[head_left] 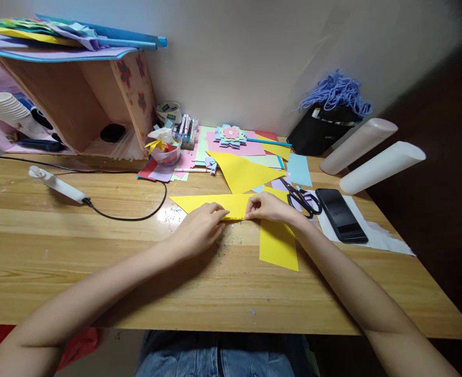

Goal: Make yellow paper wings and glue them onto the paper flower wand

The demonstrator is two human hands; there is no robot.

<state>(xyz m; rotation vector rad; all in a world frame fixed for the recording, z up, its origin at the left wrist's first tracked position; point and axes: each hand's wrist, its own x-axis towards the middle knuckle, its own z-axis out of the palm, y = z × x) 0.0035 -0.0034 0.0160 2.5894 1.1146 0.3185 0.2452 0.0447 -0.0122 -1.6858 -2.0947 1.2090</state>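
Observation:
A folded yellow paper triangle (207, 202) lies on the wooden table (97, 262). My left hand (199, 228) presses on its lower edge with the fingers pinched together at the point. My right hand (268, 207) pinches the same paper from the right side. A second yellow sheet (278, 246) lies below my right wrist. A larger yellow triangle (242, 170) rests just behind.
Black scissors (303, 201) and a black phone (340, 214) lie to the right on white paper. A glue gun (58, 184) with a black cord sits left. Coloured papers, a paper flower (231, 135), markers and a wooden box (77, 99) stand at the back. Two white cylinders (372, 152) lean at right.

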